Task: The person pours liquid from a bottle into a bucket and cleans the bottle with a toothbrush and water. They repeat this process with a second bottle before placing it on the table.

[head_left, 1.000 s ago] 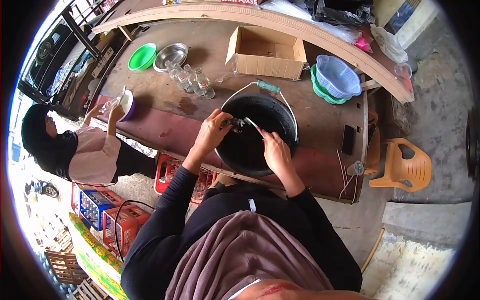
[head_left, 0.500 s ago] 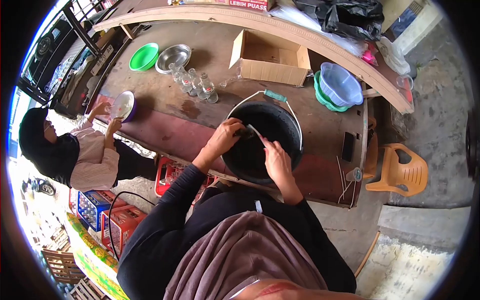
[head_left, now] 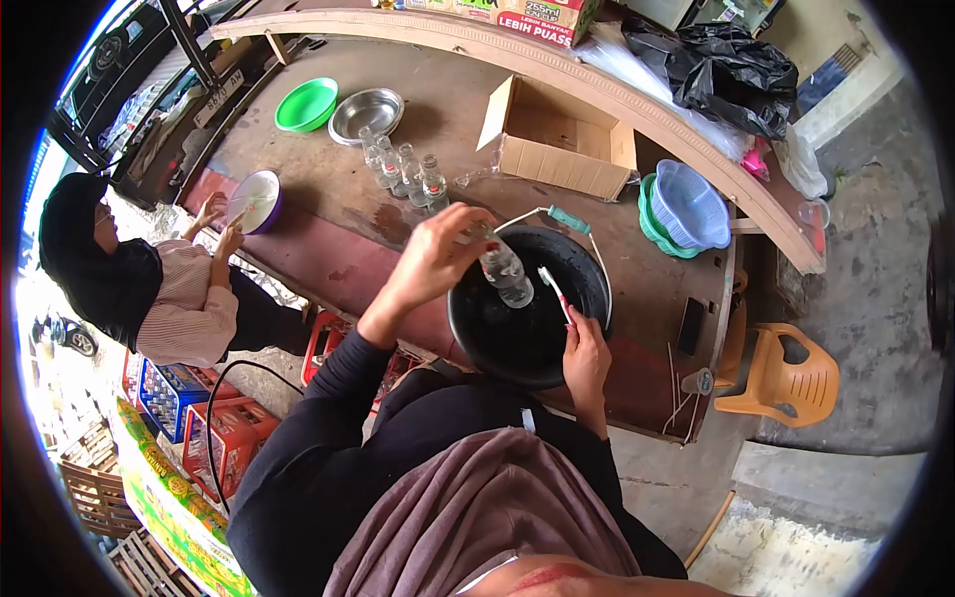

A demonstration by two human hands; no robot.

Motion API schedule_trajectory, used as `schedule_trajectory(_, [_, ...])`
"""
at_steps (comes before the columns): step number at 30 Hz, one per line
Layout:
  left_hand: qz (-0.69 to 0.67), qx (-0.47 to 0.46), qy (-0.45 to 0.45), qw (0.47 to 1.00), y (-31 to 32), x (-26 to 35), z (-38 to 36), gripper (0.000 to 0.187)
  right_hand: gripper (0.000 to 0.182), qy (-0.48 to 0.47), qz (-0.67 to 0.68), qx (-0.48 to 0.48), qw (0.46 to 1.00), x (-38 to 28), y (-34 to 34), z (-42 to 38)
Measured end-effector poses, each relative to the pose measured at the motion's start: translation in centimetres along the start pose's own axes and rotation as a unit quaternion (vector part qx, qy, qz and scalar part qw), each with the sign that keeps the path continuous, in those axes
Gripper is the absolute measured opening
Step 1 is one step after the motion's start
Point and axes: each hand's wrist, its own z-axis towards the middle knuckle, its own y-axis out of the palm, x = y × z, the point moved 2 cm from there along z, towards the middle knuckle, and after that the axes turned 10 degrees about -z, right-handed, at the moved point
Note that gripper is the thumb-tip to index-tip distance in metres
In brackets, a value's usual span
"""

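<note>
My left hand (head_left: 438,257) grips a clear glass bottle (head_left: 509,279) by its upper end, holding it tilted over the black bucket (head_left: 589,267). A toothbrush (head_left: 554,291) with white bristles and a red-and-white handle is pinched in my right hand (head_left: 587,360), its head raised above the bucket's right side. Bottle and brush are apart. The bucket's wire handle with a teal grip (head_left: 568,219) leans toward the far side. Just beyond my left hand, several glass bottles (head_left: 410,171) stand in a row on the table.
A co-worker (head_left: 184,289) at the left has both hands by a purple basin (head_left: 265,215). Farther back are a green basin (head_left: 306,105), metal bowls (head_left: 366,117) and an open cardboard box (head_left: 567,171). Plastic baskets (head_left: 686,205), a phone (head_left: 690,326) and a cup (head_left: 697,381) lie right.
My left hand has lifted the bottle up out of the bucket. The toothbrush has come away from it, and my right hand has moved right and down. The view has shifted slightly.
</note>
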Motion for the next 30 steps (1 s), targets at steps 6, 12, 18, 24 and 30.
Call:
schedule_trajectory(6, [-0.084, 0.191, -0.059, 0.976, -9.5, 1.5, -0.7, 0.026, 0.031, 0.012, -0.027, 0.004, 1.0, -0.2, 0.3, -0.1])
schedule_trajectory(12, [0.168, 0.302, -0.14, 0.928, -18.8, -1.0, 0.0, 0.026, 0.029, 0.027, -0.007, 0.014, 1.0, -0.6, 0.2, -0.1])
schedule_trajectory(18, [0.399, 0.312, -0.087, 0.858, -22.7, -14.6, 2.8, 0.024, 0.03, 0.038, -0.023, 0.011, 0.999, -0.9, 0.1, -0.1])
schedule_trajectory(24, [0.345, 0.288, -0.084, 0.889, -24.7, -25.1, 5.7, 0.026, 0.03, 0.065, -0.059, -0.023, 0.996, -1.1, 0.3, 0.2])
schedule_trajectory(30, [0.296, 0.253, -0.109, 0.915, -25.4, -29.6, 7.7, 0.029, 0.03, 0.079, -0.068, -0.023, 0.994, -1.2, 0.2, 0.3])
